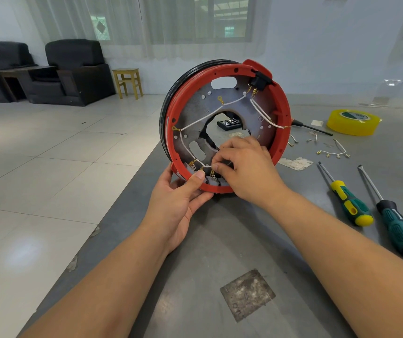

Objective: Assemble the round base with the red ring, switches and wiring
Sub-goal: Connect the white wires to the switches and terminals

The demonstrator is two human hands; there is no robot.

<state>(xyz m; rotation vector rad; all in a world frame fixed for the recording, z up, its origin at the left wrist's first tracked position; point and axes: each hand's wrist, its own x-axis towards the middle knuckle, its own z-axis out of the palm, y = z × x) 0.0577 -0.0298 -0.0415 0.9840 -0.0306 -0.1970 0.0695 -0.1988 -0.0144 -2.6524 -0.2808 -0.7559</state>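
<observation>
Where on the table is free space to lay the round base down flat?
Bare table lies between the two forearms, above the scuffed patch. It is crowded to the right: two screwdrivers, loose wires and the yellow tape roll.

One head-worn wide-angle view looks forward and down, close over the grey table [220, 240].
</observation>
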